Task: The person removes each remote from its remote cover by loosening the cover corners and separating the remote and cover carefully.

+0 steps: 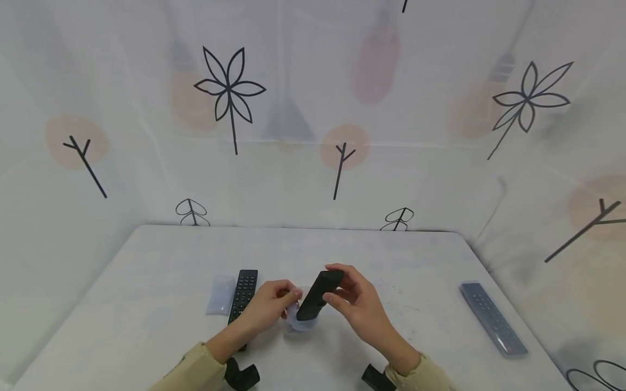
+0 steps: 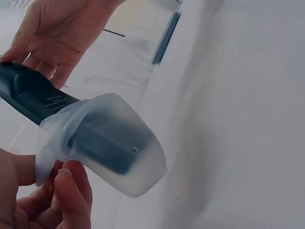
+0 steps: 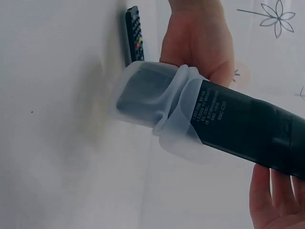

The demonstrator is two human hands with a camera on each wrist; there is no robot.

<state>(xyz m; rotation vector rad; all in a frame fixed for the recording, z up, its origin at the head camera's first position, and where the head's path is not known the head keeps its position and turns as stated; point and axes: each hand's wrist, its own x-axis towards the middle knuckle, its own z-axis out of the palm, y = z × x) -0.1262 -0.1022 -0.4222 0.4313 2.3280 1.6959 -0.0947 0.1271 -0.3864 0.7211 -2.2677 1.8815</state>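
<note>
A black remote control (image 1: 319,296) is tilted above the table, its lower end inside a translucent silicone cover (image 2: 145,176). My right hand (image 1: 361,307) grips the remote near its upper end, thumb on one side and fingers on the other. With thumb and fingertips, my left hand (image 1: 266,307) pinches the cover's edge. The cover is bunched in folds around the remote, and its closed end extends past the remote's tip in the left wrist view. Printed text on the remote's back shows in the right wrist view, above the cover's rim.
Left of the hands lies a second black remote (image 1: 246,285), partly hidden by the left forearm. Beside it is a flat translucent cover (image 1: 221,296). A remote in a translucent cover (image 1: 493,319) lies near the right edge of the white table (image 1: 171,255). Patterned cloth hangs behind.
</note>
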